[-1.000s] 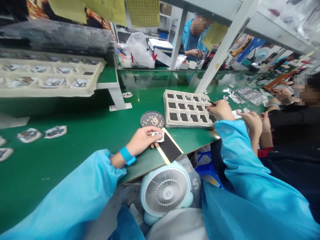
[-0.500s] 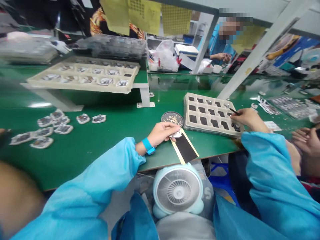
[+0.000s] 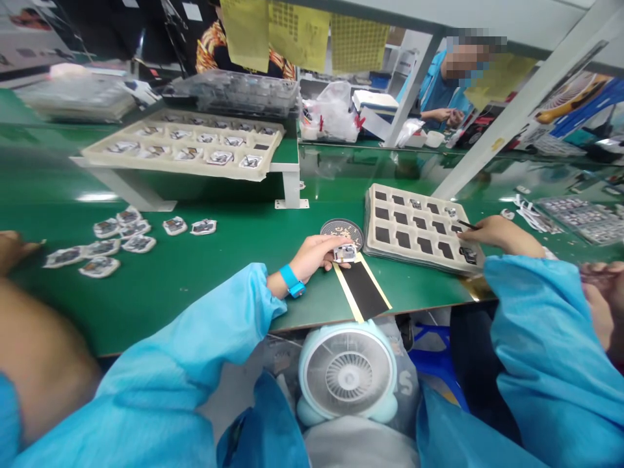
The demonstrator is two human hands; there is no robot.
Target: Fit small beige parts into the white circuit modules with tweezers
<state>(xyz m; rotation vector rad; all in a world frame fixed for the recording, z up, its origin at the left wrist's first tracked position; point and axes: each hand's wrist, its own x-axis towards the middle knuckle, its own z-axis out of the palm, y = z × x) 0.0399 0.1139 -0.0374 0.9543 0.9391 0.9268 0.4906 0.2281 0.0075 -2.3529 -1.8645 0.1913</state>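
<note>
My left hand (image 3: 312,257) is closed on a small white-edged electronic part (image 3: 345,253), its face turned up. Under that hand lies a black sheet with yellow edges (image 3: 368,289), reaching the table's front edge. Behind it stands a round dark dish (image 3: 325,225) of tiny pale pieces. My right hand (image 3: 507,235) grips a thin black tool that looks like tweezers (image 3: 468,225), its tip over the right side of a stacked cream tray (image 3: 409,255). Black pads show in most of the tray's pockets; a few hold small parts.
Several white-edged parts (image 3: 138,243) lie at left on the green table (image 3: 205,299). A raised stand bears another filled tray (image 3: 175,170). A neighbour's arm (image 3: 43,351) intrudes at left, another person's hand (image 3: 597,279) at right. A fan (image 3: 347,374) sits below the edge.
The part in my left hand has tipped so that more of its face shows. My right hand stays by the tray with the tool. The view has shifted slightly, and the neighbour's hand shows more at left.
</note>
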